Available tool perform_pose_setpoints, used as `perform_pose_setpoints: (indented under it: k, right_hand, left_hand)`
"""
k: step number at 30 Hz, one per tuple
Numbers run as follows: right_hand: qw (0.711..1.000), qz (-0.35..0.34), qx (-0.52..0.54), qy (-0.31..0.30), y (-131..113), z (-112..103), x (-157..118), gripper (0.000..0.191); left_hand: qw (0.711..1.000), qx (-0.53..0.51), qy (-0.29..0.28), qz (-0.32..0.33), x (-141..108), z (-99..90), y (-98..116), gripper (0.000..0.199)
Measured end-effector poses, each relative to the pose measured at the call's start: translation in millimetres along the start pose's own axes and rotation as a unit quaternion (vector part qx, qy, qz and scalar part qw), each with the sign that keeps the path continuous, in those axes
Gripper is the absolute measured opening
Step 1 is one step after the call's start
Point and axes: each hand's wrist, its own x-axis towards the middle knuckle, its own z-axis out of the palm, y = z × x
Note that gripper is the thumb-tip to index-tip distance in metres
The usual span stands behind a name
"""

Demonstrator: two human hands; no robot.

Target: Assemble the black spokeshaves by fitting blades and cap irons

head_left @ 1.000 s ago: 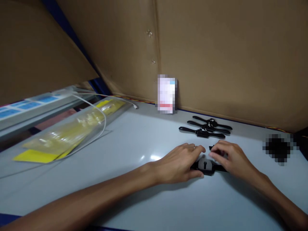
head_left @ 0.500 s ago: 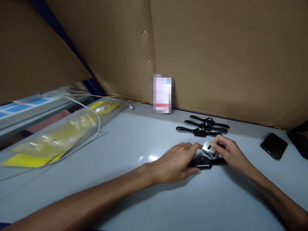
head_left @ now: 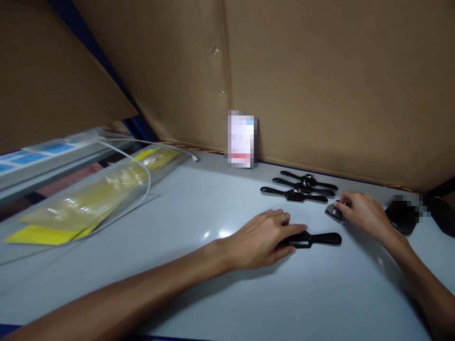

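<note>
My left hand [head_left: 265,239] is closed around the left part of a black spokeshave body [head_left: 325,238] lying on the table, covering its left handle; the right handle and part of the slotted middle show. To the right, my right hand [head_left: 366,213] pinches a small metal spokeshave blade [head_left: 334,212] between thumb and fingers, apart from the body and just above or on the tabletop; I cannot tell which. Behind both hands lie three more black spokeshaves [head_left: 294,194], close together, with whitish bits at their middles.
A phone [head_left: 403,215] and another dark object [head_left: 442,213] lie at the right. A blurred upright card [head_left: 242,139] leans on the cardboard wall [head_left: 320,85]. At left are a plastic bag with yellow sheets [head_left: 88,203], a white cable [head_left: 147,182] and a power strip [head_left: 42,154].
My right hand has moved right, carrying the metal blade away from the spokeshave body. My left hand stays on the body, its index finger now lying lower over the middle.
</note>
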Motion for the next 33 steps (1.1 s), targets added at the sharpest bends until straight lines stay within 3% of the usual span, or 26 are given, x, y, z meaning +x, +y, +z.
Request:
perform_pose_setpoints:
  k: [4, 8, 12, 18, 24, 26, 30, 33]
  right_hand:
    - [0.995, -0.088, 0.016, 0.041, -17, 11, -4, 0.030]
    - [0.987, -0.156, 0.016, 0.019, -32, 18, -9, 0.033]
    - [0.991, -0.127, 0.003, -0.037, -34, 12, -11, 0.020]
    - [0.993, -0.084, -0.019, -0.086, -27, -1, -16, 0.024]
    - [0.993, -0.060, -0.035, -0.095, -32, 1, -16, 0.015]
    - [0.993, -0.060, -0.024, -0.100, -34, 4, -16, 0.003]
    - [0.994, -0.070, 0.006, -0.089, -37, 9, -15, 0.017]
    - [0.997, -0.048, 0.041, -0.042, -38, 7, -13, 0.016]
  left_hand:
    - [1.000, 0.007, -0.006, 0.004, 0, -1.8, 1, 0.042]
    - [1.000, 0.008, 0.002, 0.010, 0, -2.2, 1, 0.042]
    - [1.000, -0.001, -0.009, -0.001, 0, -2.1, 1, 0.044]
    - [1.000, -0.002, -0.017, -0.001, 0, -1.3, 1, 0.044]
    - [1.000, 0.013, -0.019, 0.007, 0, -1.3, 0, 0.045]
    - [1.000, 0.020, -0.019, 0.012, 0, -1.0, 0, 0.044]
    - [0.999, 0.023, -0.024, 0.025, 0, -1.3, -1, 0.043]
    - [0.999, 0.030, -0.027, 0.022, 1, -5.4, -9, 0.044]
